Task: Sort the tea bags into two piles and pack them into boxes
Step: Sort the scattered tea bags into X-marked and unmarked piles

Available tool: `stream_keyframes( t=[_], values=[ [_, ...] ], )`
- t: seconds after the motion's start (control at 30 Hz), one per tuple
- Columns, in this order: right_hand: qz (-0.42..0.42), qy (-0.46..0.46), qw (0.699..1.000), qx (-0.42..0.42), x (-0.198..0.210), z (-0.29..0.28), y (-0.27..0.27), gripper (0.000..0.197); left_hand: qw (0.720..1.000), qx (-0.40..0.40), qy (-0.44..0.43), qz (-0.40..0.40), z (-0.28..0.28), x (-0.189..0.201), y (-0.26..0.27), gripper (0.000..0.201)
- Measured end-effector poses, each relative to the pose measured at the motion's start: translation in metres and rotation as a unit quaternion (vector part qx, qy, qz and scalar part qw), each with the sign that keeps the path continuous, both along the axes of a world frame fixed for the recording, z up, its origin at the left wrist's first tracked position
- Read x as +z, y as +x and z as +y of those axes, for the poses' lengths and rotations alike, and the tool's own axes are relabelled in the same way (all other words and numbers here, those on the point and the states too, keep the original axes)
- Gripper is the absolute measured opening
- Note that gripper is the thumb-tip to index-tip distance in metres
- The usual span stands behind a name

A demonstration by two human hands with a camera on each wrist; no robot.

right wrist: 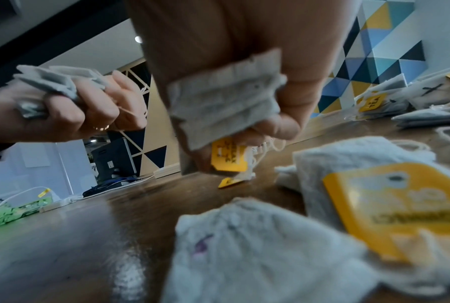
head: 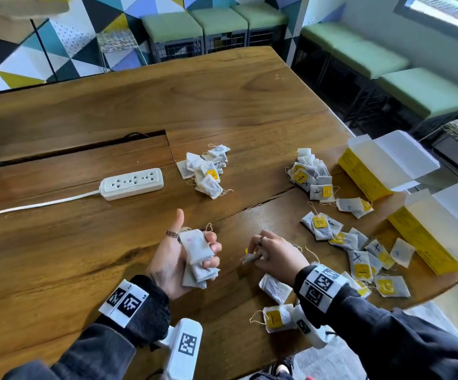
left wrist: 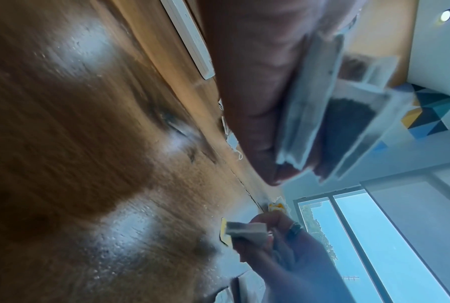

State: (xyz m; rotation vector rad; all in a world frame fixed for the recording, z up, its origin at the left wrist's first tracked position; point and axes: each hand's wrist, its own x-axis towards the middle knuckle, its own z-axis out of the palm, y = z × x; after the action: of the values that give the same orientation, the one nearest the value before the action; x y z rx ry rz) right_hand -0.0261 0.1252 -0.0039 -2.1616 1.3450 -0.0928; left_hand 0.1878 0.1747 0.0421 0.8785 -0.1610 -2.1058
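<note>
My left hand (head: 192,256) grips a stack of several grey tea bags (head: 199,263), fingers curled round it and thumb stuck up; the same stack (left wrist: 319,114) fills the left wrist view. My right hand (head: 266,249) pinches one tea bag (head: 251,258) just above the table; in the right wrist view this bag (right wrist: 226,102) sits between the fingers with a yellow tag (right wrist: 227,157) dangling below. One sorted pile (head: 207,171) lies mid-table, a second pile (head: 311,174) at the right. Loose tea bags (head: 359,248) are scattered at the right. Two open yellow boxes (head: 365,174) (head: 425,239) stand at the far right.
A white power strip (head: 132,183) with its cable lies left of the middle pile. A cable slot (head: 85,148) cuts the wooden table (head: 71,242). More tea bags (head: 277,316) lie near the front edge under my right wrist. Green-cushioned stools stand beyond the table.
</note>
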Motion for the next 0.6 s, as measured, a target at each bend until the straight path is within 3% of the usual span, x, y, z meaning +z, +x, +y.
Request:
stream_keyframes(
  t=[0.13,0.27,0.4,0.47,0.6],
  values=[
    [-0.047,-0.061,0.996,-0.046,-0.002,-0.002,0.004,0.012,0.999,-0.030,-0.016,-0.036,0.004,-0.005,0.004,0.055],
    [-0.140,-0.110,0.981,-0.082,0.001,-0.001,0.006,0.013,0.999,-0.026,0.025,-0.027,0.004,-0.011,0.003,0.032],
    [-0.236,-0.197,0.950,-0.059,0.010,-0.003,0.011,0.012,0.994,-0.015,0.065,-0.084,-0.001,-0.018,0.005,0.030],
    [-0.263,-0.244,0.932,-0.056,0.013,-0.001,0.011,0.023,0.990,-0.027,0.081,-0.115,-0.002,-0.019,0.002,0.027],
    [-0.290,-0.273,0.916,-0.049,0.018,0.004,0.015,0.021,0.991,-0.055,0.071,-0.103,-0.006,-0.013,-0.014,0.016]
  ],
)
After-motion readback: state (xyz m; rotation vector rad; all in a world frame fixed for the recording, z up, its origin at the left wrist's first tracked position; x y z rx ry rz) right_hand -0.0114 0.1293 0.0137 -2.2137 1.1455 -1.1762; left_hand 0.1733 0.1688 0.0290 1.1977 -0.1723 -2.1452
